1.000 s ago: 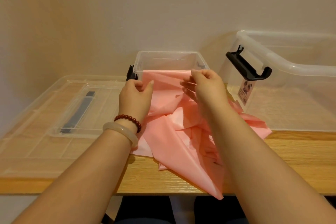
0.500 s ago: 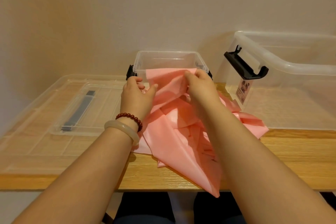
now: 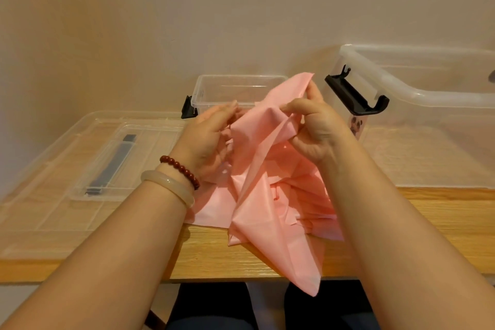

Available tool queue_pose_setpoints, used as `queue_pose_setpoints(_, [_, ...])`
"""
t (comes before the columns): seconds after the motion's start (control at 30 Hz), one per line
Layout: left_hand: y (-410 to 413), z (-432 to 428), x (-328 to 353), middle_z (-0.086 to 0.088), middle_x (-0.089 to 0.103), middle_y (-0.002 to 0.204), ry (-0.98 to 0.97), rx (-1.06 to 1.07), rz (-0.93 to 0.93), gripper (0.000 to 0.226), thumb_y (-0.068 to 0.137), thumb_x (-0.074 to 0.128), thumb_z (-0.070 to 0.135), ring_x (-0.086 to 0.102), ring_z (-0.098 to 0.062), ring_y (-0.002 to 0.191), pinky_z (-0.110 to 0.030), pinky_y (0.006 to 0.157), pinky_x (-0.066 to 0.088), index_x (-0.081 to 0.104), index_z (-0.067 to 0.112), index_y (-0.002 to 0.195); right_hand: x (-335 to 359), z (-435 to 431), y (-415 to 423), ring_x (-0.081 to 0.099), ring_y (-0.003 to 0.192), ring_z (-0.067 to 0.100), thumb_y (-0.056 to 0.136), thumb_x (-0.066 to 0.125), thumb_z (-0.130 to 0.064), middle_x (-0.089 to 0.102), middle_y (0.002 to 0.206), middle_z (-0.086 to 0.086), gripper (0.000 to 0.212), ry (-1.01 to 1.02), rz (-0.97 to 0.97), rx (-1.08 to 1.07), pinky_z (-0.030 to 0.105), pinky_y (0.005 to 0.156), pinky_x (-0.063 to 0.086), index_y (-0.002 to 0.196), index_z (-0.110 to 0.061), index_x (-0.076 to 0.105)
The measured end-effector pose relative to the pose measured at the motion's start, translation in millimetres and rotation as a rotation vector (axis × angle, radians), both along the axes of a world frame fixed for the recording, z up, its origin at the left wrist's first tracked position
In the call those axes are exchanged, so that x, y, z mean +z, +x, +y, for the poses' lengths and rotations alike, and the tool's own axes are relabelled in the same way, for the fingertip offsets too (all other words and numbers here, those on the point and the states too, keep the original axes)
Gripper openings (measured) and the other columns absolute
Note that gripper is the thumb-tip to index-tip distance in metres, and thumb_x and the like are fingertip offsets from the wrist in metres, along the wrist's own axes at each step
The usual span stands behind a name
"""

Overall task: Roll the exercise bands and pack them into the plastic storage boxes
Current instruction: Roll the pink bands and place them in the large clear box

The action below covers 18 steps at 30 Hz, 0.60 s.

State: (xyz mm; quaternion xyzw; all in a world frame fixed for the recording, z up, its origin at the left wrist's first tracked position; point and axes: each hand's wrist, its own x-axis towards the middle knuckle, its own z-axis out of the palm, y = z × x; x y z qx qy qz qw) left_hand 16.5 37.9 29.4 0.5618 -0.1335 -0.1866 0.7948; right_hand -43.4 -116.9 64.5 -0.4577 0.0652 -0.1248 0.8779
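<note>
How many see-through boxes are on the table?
2. The small box stands at the back of the table, behind the pink band. The big box stands on the right. The flat lids on the left are not boxes.

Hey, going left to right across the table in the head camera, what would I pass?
From the left: small clear lid with grey handle → small clear storage box → large clear storage box. The pink exercise band overlaps the small box, so I left it out.
</note>
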Motion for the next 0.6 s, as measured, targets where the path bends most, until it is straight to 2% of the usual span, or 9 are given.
queue_pose_setpoints(0.1, [-6, -6, -3, -0.013, 0.067, 0.1, 0.162, -0.212, 0.075, 0.059, 0.088, 0.058, 0.054, 0.063, -0.028, 0.091, -0.042, 0.083, 0.053, 0.063, 0.004, 0.12, -2, 7, -3, 0.066, 0.094, 0.032, 0.077, 0.029, 0.025, 0.054, 0.126, 0.016, 0.087, 0.169, -0.064, 0.139, 0.046, 0.07, 0.06, 0.142, -0.031, 0.042])
queue_pose_setpoints(0.2, [-13, -8, -4, -0.012, 0.067, 0.096, -0.012, -0.292, 0.213, 0.05, 0.088, 0.056, 0.046, 0.065, -0.025, 0.087, -0.041, 0.082, 0.055, 0.063, 0.007, 0.117, -3, 7, -5, 0.069, 0.089, 0.034, 0.067, 0.03, 0.023, 0.054, 0.127, 0.019, 0.094, 0.248, -0.093, 0.175, 0.05, 0.074, 0.059, 0.144, -0.031, 0.042])
queue_pose_setpoints(0.3, [-7, 0, -6, -0.016, 0.065, 0.107, -0.246, -0.27, 0.31, 0.039, 0.087, 0.06, 0.029, 0.065, -0.029, 0.092, -0.045, 0.085, 0.055, 0.063, 0.005, 0.117, -6, -3, -5, 0.062, 0.092, 0.026, 0.075, 0.024, 0.021, 0.057, 0.12, 0.013, 0.087, 0.123, -0.02, 0.067, 0.039, 0.08, 0.055, 0.142, -0.031, 0.043])
queue_pose_setpoints(0.33, [-5, 2, -5, -0.017, 0.065, 0.111, -0.261, -0.217, 0.267, 0.037, 0.088, 0.059, 0.025, 0.063, -0.031, 0.096, -0.047, 0.088, 0.054, 0.062, 0.005, 0.12, -8, -7, -5, 0.061, 0.086, 0.022, 0.077, 0.026, 0.02, 0.058, 0.115, 0.01, 0.084, 0.068, 0.019, 0.028, 0.036, 0.075, 0.055, 0.141, -0.031, 0.044])
queue_pose_setpoints(0.4, [0, 4, -3, -0.012, 0.068, 0.101, -0.196, -0.001, 0.118, 0.021, 0.093, 0.057, 0.019, 0.062, -0.028, 0.093, -0.046, 0.088, 0.053, 0.064, 0.01, 0.11, -11, -11, -6, 0.058, 0.068, 0.014, 0.085, 0.032, 0.017, 0.062, 0.097, 0.007, 0.075, -0.031, 0.107, -0.068, 0.029, 0.06, 0.054, 0.142, -0.03, 0.043])
queue_pose_setpoints(0.43, [2, 5, -1, -0.008, 0.068, 0.092, -0.157, 0.1, 0.05, 0.011, 0.095, 0.055, 0.018, 0.063, -0.023, 0.087, -0.042, 0.083, 0.054, 0.064, 0.014, 0.101, -12, -11, -6, 0.06, 0.06, 0.011, 0.09, 0.036, 0.014, 0.066, 0.088, 0.007, 0.067, -0.04, 0.139, -0.13, 0.025, 0.053, 0.054, 0.143, -0.025, 0.042])
queue_pose_setpoints(0.5, [2, 8, 6, -0.003, 0.067, 0.08, -0.103, 0.175, -0.075, 0.013, 0.1, 0.049, 0.017, 0.064, -0.015, 0.074, -0.032, 0.068, 0.057, 0.06, 0.016, 0.093, -15, -8, -6, 0.065, 0.055, 0.011, 0.097, 0.049, 0.0, 0.071, 0.075, 0.005, 0.042, -0.034, 0.171, -0.217, 0.021, 0.05, 0.054, 0.135, -0.014, 0.049])
queue_pose_setpoints(0.53, [0, 8, 10, -0.002, 0.067, 0.079, -0.078, 0.171, -0.127, 0.013, 0.101, 0.047, 0.017, 0.064, -0.013, 0.07, -0.028, 0.062, 0.055, 0.06, 0.016, 0.096, -14, -5, -7, 0.067, 0.057, 0.011, 0.096, 0.058, -0.012, 0.072, 0.077, 0.005, 0.032, -0.088, 0.198, -0.223, 0.021, 0.052, 0.054, 0.128, -0.013, 0.054])
queue_pose_setpoints(0.6, [-5, 8, 18, -0.001, 0.067, 0.085, -0.036, 0.109, -0.201, 0.015, 0.101, 0.045, 0.013, 0.066, -0.011, 0.072, -0.025, 0.061, 0.054, 0.059, 0.017, 0.105, -11, 0, -8, 0.07, 0.07, 0.014, 0.088, 0.071, -0.028, 0.07, 0.096, 0.008, 0.042, -0.294, 0.236, -0.16, 0.023, 0.058, 0.055, 0.125, -0.015, 0.055])
